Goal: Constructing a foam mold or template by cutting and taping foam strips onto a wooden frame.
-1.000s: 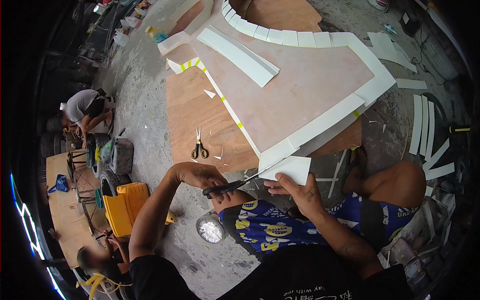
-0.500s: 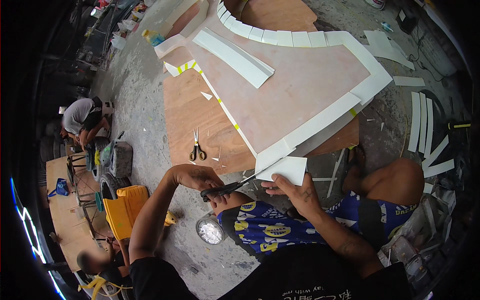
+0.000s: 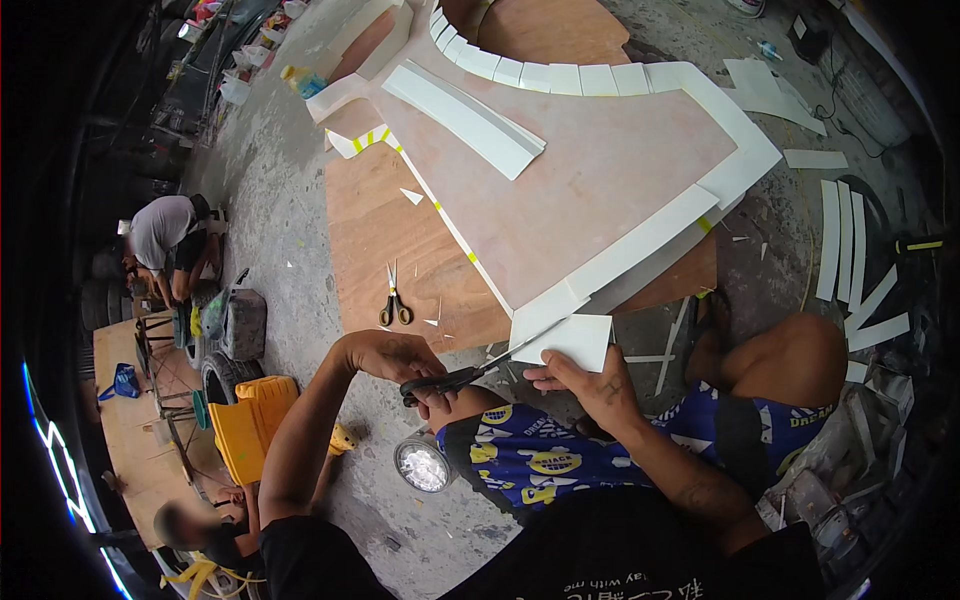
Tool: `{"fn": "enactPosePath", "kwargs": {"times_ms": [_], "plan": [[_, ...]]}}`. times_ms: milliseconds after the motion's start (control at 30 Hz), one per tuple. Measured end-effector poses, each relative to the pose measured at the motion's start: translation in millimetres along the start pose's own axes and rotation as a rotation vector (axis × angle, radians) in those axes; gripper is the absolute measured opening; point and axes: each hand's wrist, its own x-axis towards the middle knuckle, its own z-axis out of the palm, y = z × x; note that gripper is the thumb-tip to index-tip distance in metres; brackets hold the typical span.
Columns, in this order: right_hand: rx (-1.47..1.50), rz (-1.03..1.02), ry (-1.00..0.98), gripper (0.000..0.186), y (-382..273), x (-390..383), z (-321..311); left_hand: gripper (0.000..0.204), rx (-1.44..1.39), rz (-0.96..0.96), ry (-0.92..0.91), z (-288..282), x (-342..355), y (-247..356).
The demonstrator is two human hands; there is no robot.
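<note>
My left hand (image 3: 405,362) is closed round the black handles of a long pair of scissors (image 3: 452,380). Their blades reach up and to the right, lying along the left edge of a white card piece (image 3: 578,342). That piece is pinched between the thumb and fingers of my right hand (image 3: 592,385). Just beyond it is the near corner of a large flat pinkish panel (image 3: 590,180), bordered with white card strips and bits of yellow tape. A folded white strip (image 3: 465,120) rests on the panel. Whether the blades are parted is hard to make out.
A second pair of scissors (image 3: 396,305) lies on the brown plywood board (image 3: 370,230) among small white offcuts. Cut white strips (image 3: 840,240) lie on the floor at right. A round tin (image 3: 423,465) stands near my knee. Left are a yellow container (image 3: 255,420) and two people.
Both hands, the scissors and the card piece have hardly moved. The view has shifted very slightly. At the far left, the crouching person's posture has changed a little.
</note>
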Motion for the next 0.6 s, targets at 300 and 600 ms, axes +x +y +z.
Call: {"fn": "enactPosePath", "kwargs": {"times_ms": [300, 600], "plan": [[-0.026, 0.006, -0.015, 0.026, 1.8, -0.2, -0.4, 0.039, -0.02, -0.015, -0.001, 0.6, -3.5, 3.4], [0.003, -0.001, -0.006, 0.028, -0.4, -0.5, 0.4, 0.035, -0.039, 0.009, 0.014, 0.6, -1.7, 0.3]]}}
